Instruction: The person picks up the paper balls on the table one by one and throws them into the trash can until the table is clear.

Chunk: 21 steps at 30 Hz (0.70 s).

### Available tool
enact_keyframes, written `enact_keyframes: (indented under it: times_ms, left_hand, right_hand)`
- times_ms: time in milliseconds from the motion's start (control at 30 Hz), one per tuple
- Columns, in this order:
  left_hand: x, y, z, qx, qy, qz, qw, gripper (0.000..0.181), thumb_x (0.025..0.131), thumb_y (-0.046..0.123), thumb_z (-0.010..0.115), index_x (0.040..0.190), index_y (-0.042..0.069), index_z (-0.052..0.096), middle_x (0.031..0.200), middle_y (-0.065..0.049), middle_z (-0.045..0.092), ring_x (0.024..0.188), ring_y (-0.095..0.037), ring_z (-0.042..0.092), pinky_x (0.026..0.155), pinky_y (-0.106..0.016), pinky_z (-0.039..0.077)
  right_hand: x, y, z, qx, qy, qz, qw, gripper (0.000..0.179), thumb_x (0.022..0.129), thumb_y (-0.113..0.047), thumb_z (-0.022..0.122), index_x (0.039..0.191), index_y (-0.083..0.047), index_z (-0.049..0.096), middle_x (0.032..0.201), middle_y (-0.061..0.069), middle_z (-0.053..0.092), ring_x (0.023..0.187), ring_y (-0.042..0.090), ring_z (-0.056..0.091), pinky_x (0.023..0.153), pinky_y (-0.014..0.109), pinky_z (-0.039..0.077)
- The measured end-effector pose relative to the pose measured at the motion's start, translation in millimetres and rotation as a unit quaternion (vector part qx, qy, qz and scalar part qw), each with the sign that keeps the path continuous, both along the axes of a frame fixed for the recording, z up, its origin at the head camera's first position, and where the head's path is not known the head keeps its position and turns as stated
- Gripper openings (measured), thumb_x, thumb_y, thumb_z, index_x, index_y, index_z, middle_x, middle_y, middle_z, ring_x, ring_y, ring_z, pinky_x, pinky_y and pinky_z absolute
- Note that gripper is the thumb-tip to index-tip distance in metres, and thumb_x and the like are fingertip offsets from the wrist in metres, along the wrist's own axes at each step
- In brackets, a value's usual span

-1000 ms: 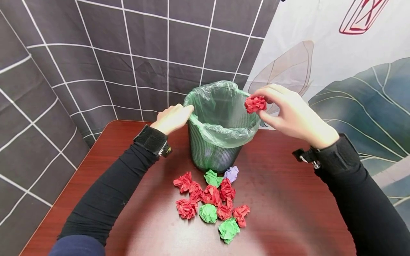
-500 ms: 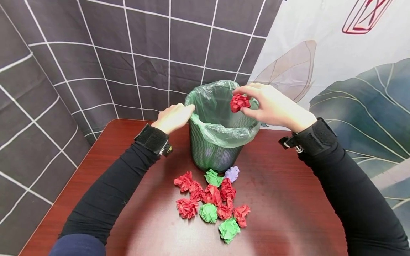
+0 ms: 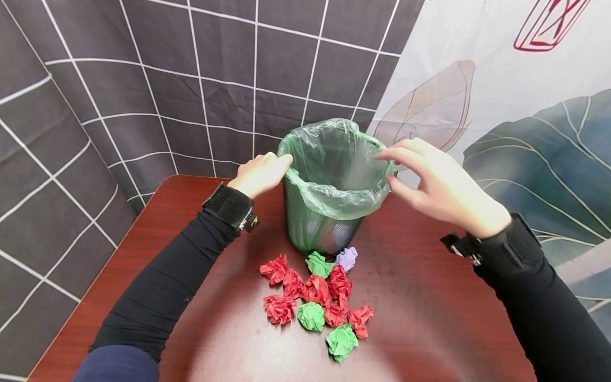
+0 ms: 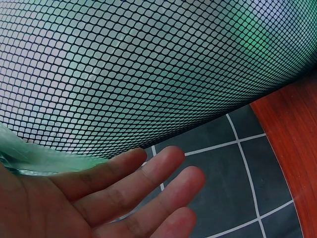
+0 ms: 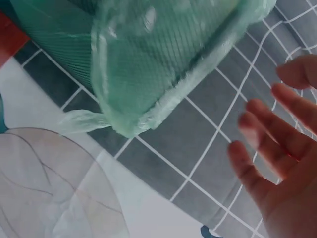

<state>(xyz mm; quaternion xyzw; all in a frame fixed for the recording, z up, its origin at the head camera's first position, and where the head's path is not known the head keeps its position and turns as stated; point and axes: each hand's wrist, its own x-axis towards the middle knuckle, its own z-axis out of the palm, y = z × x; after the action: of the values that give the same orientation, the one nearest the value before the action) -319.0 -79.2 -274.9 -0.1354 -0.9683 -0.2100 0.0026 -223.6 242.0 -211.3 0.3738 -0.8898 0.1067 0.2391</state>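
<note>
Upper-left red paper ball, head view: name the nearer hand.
Left: left hand at the bin's left rim, beyond the red ball; right hand farther, by the right rim.

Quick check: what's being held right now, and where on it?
The left hand holds the bin by the left of its bag-lined rim; the right hand holds nothing.

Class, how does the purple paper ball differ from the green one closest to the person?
The purple ball is pale lilac; the green ball is bright green. The purple ball looks smaller than the green ball. The purple ball lies by the base of the bin, the green ball farther from it. Both are crumpled and rest on the table.
</note>
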Motion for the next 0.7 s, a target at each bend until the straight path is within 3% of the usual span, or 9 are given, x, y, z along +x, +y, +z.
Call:
enact_keyframes:
  times_ms: [200, 400, 567, 700]
  left_hand:
    - [0.9, 0.4, 4.3, -0.009, 0.005, -0.006, 0.9999, 0.032, 0.102, 0.039, 0.032, 0.096, 0.017, 0.054, 0.105, -0.009, 0.066, 0.099, -0.035, 0.065, 0.075, -0.062, 0.05]
    - [0.2, -0.6, 5.3, -0.001, -0.001, 0.003, 1.0, 0.035, 0.102, 0.042, 0.032, 0.098, 0.015, 0.055, 0.11, -0.011, 0.067, 0.101, -0.036, 0.065, 0.077, -0.063, 0.05]
    - [-0.9, -1.6, 3.2, -0.012, 0.008, -0.013, 0.9998, 0.03, 0.103, 0.038, 0.033, 0.101, 0.016, 0.054, 0.109, -0.012, 0.066, 0.1, -0.037, 0.065, 0.075, -0.063, 0.05]
    - [-1.0, -1.8, 1.7, -0.02, 0.013, -0.022, 0.9995, 0.027, 0.103, 0.035, 0.033, 0.1, 0.017, 0.053, 0.108, -0.013, 0.066, 0.099, -0.038, 0.065, 0.073, -0.063, 0.05]
  right_hand:
    - [34.6, 12.3, -22.2, 0.003, 0.024, 0.027, 0.9993, 0.032, 0.084, -0.014, 0.068, 0.116, -0.012, 0.069, 0.107, 0.0, 0.064, 0.101, 0.017, 0.057, 0.09, 0.032, 0.04]
    - [64.3, 10.1, -62.7, 0.054, -0.01, 0.039, 0.9977, 0.03, 0.085, -0.025, 0.068, 0.114, -0.02, 0.069, 0.106, -0.008, 0.065, 0.097, 0.012, 0.059, 0.084, 0.035, 0.046]
    - [84.1, 5.0, -98.8, 0.068, -0.042, 0.05, 0.9955, 0.028, 0.089, -0.031, 0.067, 0.116, -0.023, 0.069, 0.105, -0.01, 0.063, 0.093, 0.009, 0.06, 0.079, 0.033, 0.051]
    - [96.4, -0.6, -121.2, 0.071, -0.068, 0.06, 0.9933, 0.035, 0.083, -0.027, 0.074, 0.117, -0.023, 0.068, 0.106, -0.011, 0.063, 0.093, 0.006, 0.061, 0.08, 0.03, 0.052]
